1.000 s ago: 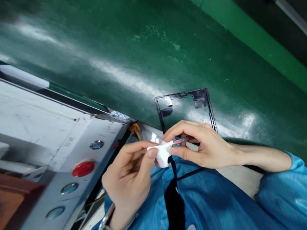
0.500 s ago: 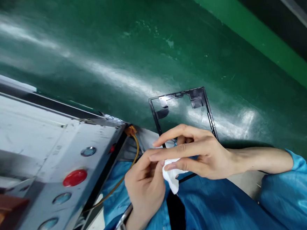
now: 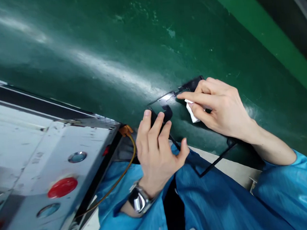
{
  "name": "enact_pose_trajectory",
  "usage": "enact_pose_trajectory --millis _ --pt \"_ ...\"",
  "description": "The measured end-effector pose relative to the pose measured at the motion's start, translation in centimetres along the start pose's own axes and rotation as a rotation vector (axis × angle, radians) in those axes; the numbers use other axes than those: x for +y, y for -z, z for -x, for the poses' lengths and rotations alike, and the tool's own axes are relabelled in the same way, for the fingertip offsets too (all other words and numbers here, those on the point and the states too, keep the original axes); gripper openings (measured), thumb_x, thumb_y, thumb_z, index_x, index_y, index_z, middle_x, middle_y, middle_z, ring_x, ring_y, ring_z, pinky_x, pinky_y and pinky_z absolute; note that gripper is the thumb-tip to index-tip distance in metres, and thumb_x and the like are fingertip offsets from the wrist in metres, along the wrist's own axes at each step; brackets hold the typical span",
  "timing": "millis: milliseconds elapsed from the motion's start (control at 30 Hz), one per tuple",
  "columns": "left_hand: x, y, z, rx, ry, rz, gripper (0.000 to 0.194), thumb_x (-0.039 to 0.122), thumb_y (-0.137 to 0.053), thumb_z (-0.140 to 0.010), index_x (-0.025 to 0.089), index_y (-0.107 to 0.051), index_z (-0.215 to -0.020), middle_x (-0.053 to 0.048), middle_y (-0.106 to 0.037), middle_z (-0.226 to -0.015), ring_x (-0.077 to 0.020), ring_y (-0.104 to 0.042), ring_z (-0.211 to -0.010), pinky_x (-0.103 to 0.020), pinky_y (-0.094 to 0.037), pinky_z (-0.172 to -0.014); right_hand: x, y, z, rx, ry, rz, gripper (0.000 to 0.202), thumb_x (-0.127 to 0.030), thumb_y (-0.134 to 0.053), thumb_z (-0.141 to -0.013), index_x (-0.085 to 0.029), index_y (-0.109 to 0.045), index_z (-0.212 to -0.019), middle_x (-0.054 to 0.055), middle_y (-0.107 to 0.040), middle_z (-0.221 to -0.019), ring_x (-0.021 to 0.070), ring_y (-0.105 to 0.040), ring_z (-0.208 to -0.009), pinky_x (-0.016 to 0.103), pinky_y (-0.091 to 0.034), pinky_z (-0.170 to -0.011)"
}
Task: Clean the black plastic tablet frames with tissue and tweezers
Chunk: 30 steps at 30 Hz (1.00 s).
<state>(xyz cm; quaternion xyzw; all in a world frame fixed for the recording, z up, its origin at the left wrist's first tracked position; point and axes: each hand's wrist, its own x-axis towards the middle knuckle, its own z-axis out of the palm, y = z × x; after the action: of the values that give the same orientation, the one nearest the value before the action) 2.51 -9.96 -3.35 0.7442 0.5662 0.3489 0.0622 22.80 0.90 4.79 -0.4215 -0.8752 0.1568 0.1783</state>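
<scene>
left hand (image 3: 157,149) shifted onto black frame (image 3: 167,112), right fingers (image 3: 201,99) pinching tissue (image 3: 192,113)

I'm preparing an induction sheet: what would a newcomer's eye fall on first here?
Probably the red button on the grey panel at lower left, bright against the green surface that fills much of the view. Next, near the middle, the right hand holding a white piece at the black frame, with the left hand spread at the frame's left side.
</scene>
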Motion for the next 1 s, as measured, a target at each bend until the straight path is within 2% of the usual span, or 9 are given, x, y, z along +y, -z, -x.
enact_pose_trajectory --millis 133,233,300,433,533,700,833,933,1000 --pt "1.6 -1.0 -0.6 0.006 0.08 0.051 0.063 0.052 -0.073 -0.097 0.011 -0.06 -0.143 -0.027 -0.064 -0.149 -0.0448 -0.045 -0.166 -0.061 -0.05 -0.131 -1.3 2.1 -0.6 -0.028 -0.054 0.032 0.033 -0.034 -0.054 -0.115 -0.024 -0.083 -0.125 0.003 -0.061 -0.083 0.0193 -0.059 -0.083 0.041 -0.048 -0.084" --pt "-0.1 0.3 -1.3 -0.093 -0.017 0.09 0.055 0.04 -0.07 -0.099 0.015 -0.06 -0.147 -0.022 -0.065 -0.153 -0.0399 -0.052 -0.162 -0.055 -0.055 -0.128 -2.0 3.3 -0.5 -0.032 -0.051 -0.009 0.034 -0.041 -0.053 -0.117 -0.026 -0.082 -0.126 0.004 -0.06 -0.086 0.0198 -0.061 -0.086 0.042 -0.049 -0.088" --pt "-1.5 1.6 -1.8 -0.108 -0.053 0.133 0.061 0.033 -0.071 -0.097 0.019 -0.057 -0.155 -0.019 -0.061 -0.161 -0.0364 -0.049 -0.165 -0.054 -0.053 -0.133 -1.9 3.3 -0.4 -0.073 -0.023 -0.045 0.035 -0.045 -0.052 -0.117 -0.028 -0.081 -0.126 0.003 -0.062 -0.089 0.0188 -0.063 -0.088 0.04 -0.05 -0.09" --pt "-2.8 2.7 -2.4 -0.032 0.146 0.092 0.078 0.046 -0.077 -0.095 0.031 -0.045 -0.165 -0.009 -0.045 -0.178 -0.0364 -0.03 -0.175 -0.063 -0.036 -0.147 -1.0 2.0 -0.5 -0.184 0.036 -0.114 0.033 -0.045 -0.051 -0.118 -0.025 -0.076 -0.126 0.002 -0.068 -0.097 0.0178 -0.066 -0.092 0.037 -0.05 -0.092" --pt "-2.5 1.9 -2.6 -0.046 0.275 0.044 0.078 0.061 -0.078 -0.093 0.034 -0.048 -0.159 -0.007 -0.049 -0.176 -0.0368 -0.032 -0.174 -0.071 -0.028 -0.148 -0.8 1.2 -1.2 -0.197 0.02 -0.121 0.022 -0.036 -0.052 -0.118 -0.021 -0.068 -0.121 0.0 -0.07 -0.1 0.0157 -0.066 -0.09 0.034 -0.049 -0.093" --pt "-2.2 0.8 -2.3 -0.042 0.254 0.015 0.073 0.062 -0.074 -0.095 0.03 -0.051 -0.156 -0.008 -0.052 -0.174 -0.0351 -0.039 -0.171 -0.072 -0.029 -0.148 -1.6 -0.1 -3.3 -0.231 0.104 0.027 0.018 -0.024 -0.047 -0.117 -0.021 -0.063 -0.108 0.002 -0.065 -0.099 0.0184 -0.063 -0.094 0.034 -0.048 -0.091" --pt "-2.4 1.1 -2.0 -0.055 0.257 0.038 0.076 0.058 -0.077 -0.093 0.031 -0.049 -0.159 -0.008 -0.048 -0.177 -0.035 -0.036 -0.173 -0.069 -0.024 -0.15 -2.0 -2.1 -4.6 -0.229 0.085 0.122 0.023 -0.02 -0.042 -0.115 -0.021 -0.064 -0.109 0.007 -0.064 -0.117 0.0184 -0.06 -0.097 0.033 -0.052 -0.089" --pt "-2.4 1.2 -1.9 -0.047 0.268 0.077 0.076 0.056 -0.08 -0.092 0.033 -0.052 -0.158 -0.006 -0.047 -0.177 -0.035 -0.034 -0.173 -0.066 -0.021 -0.152 -1.9 -3.3 -4.9 -0.204 0.059 0.127 0.025 -0.02 -0.039 -0.117 -0.023 -0.064 -0.113 0.006 -0.063 -0.116 0.0176 -0.059 -0.099 0.032 -0.054 -0.093" --pt "-2.4 1.2 -1.8 -0.018 0.256 0.088 0.075 0.056 -0.081 -0.091 0.033 -0.053 -0.157 -0.006 -0.048 -0.177 -0.038 -0.035 -0.172 -0.072 -0.021 -0.15 -1.7 -3.6 -4.9 -0.192 0.067 0.121 0.028 -0.022 -0.037 -0.118 -0.023 -0.065 -0.116 0.006 -0.063 -0.116 0.0167 -0.059 -0.098 0.033 -0.055 -0.095"
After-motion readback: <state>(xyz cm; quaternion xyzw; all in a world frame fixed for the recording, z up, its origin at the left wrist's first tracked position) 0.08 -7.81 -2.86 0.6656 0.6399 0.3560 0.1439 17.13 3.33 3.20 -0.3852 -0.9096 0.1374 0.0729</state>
